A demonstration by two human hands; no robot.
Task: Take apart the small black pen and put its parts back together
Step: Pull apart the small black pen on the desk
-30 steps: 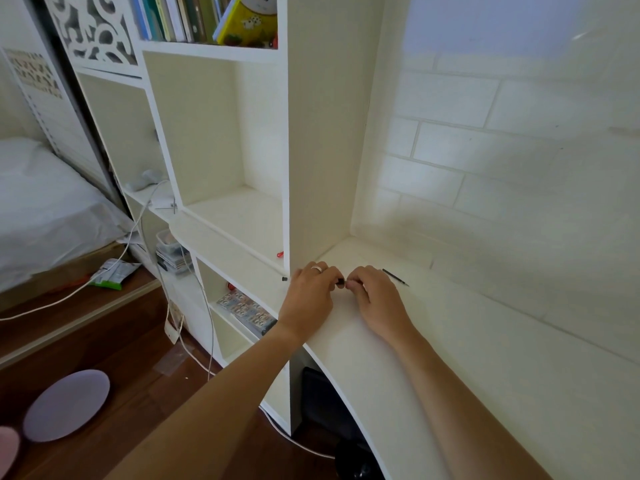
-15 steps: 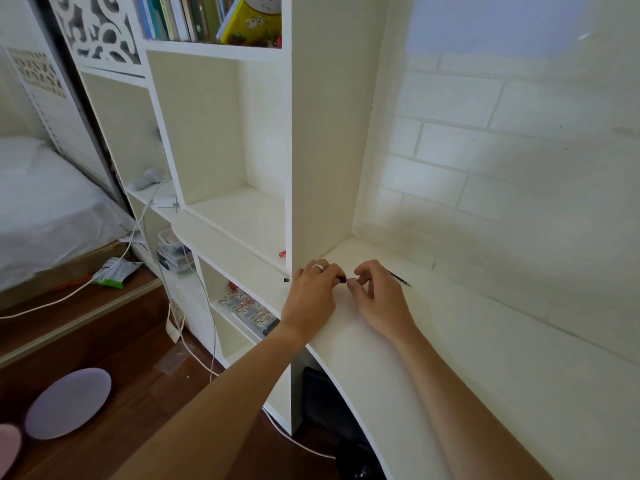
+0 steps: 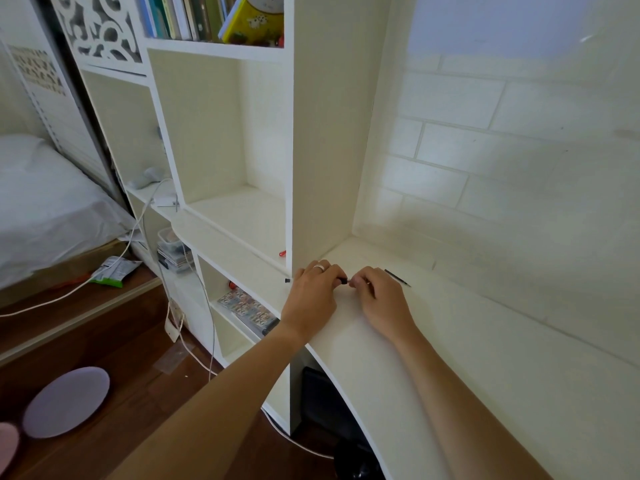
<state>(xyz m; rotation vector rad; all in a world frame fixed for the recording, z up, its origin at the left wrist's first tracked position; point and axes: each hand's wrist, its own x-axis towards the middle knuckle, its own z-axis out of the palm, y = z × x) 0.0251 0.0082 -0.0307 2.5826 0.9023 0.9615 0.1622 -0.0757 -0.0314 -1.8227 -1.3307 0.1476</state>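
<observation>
As before, both hands point(image 3: 346, 292) on pen point(image 3: 343, 280).

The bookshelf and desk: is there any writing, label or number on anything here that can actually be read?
None can be read.
Yellow book: cover print too blurred.
Other book spines: no legible titles.
Green packet on the floor: print too small.
Patterned cards in the lower shelf: too small.
</observation>
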